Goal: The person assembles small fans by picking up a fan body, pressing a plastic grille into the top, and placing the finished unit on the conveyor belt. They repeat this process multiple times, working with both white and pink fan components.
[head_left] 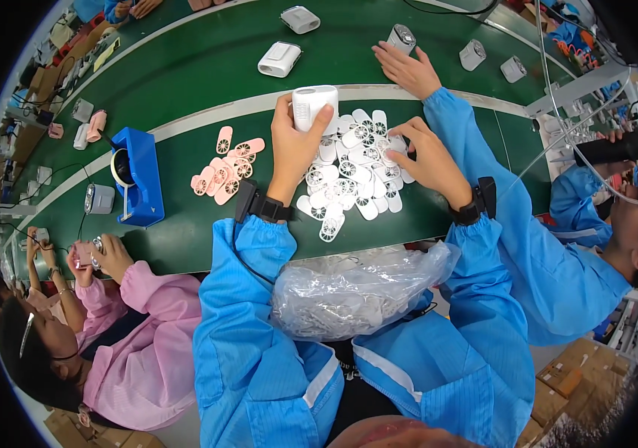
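Left hand (294, 153) gripping white fan housing (313, 104) upright above white grille pile (352, 168) for fitting; right hand (425, 158) pinching one grille (396, 144).

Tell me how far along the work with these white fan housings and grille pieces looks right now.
Several white housings already sit farther out on the green belt. In hand: the left hand holds a white housing upright, while the right hand picks a piece from the white grille pile. Left: most of that pile, the pink grille pile, and a clear bag of more parts.
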Available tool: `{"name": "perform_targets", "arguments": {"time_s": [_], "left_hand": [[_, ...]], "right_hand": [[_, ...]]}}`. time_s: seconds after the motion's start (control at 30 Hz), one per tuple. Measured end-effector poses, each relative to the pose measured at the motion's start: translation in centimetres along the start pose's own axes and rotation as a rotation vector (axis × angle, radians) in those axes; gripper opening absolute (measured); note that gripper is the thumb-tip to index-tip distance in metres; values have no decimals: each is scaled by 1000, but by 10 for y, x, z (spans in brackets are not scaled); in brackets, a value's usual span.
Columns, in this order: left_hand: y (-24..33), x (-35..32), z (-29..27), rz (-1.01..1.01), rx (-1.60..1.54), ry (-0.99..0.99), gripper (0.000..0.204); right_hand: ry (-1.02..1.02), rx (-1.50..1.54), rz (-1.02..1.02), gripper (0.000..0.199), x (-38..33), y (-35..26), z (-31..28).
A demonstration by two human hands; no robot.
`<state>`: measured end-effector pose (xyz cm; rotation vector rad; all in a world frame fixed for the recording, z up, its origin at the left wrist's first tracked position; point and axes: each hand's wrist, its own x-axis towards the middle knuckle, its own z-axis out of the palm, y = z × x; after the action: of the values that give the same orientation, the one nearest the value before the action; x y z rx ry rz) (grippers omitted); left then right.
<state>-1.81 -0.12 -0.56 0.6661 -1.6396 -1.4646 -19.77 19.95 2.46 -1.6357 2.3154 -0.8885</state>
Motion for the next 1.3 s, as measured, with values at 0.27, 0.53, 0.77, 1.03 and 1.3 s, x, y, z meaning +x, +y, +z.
{"name": "perform_targets", "arguments": {"time_s": [0.27, 0.53, 0.77, 1.03, 1.3], "left_hand": [[3, 1, 0, 64, -126, -20, 56], [-1, 2, -3, 94, -101, -93, 53], [6, -2, 3, 51, -184, -106, 57], [7, -8, 4, 163, -47, -279, 66], [8, -18, 3, 247, 65, -350, 78]], "right_hand": [[-115, 131, 55, 30, -2, 12, 2], [-91, 300, 11, 28, -8, 14, -2], [-35, 244, -61, 27, -8, 30, 1], [-72, 855, 134, 16, 13, 23, -5], [137, 812, -191, 15, 59, -36, 21]]}}
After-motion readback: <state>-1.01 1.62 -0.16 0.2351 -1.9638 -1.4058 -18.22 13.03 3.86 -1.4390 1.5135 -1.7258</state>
